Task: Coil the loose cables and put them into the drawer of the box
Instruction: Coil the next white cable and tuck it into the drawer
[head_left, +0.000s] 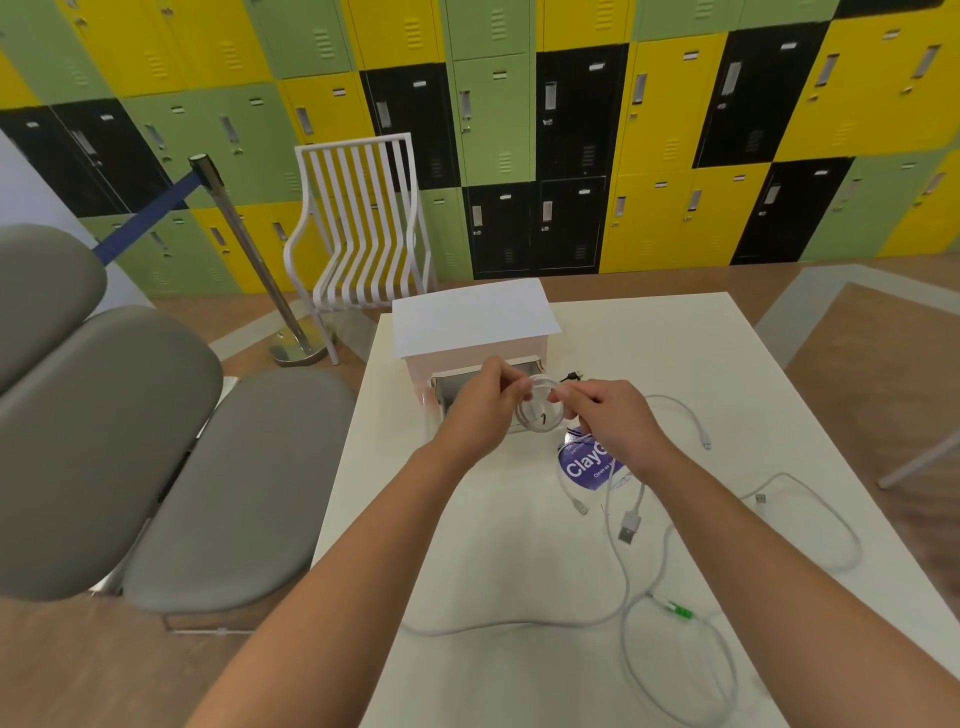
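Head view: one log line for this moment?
hands: left and right hold coiled cable | drawer: open | loose cables: on table

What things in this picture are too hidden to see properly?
Head view:
- Drawer inside: covered by both hands and the coiled cable.
- Purple sticker: its words are partly under the right hand.
- Dark cable beside the box: too small to identify.

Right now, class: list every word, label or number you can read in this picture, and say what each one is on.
"ClayG": white letters on the purple sticker on the table; the right hand hides the rest.
Small print on the sticker: too blurred to read.
Locker door labels: too small to read.
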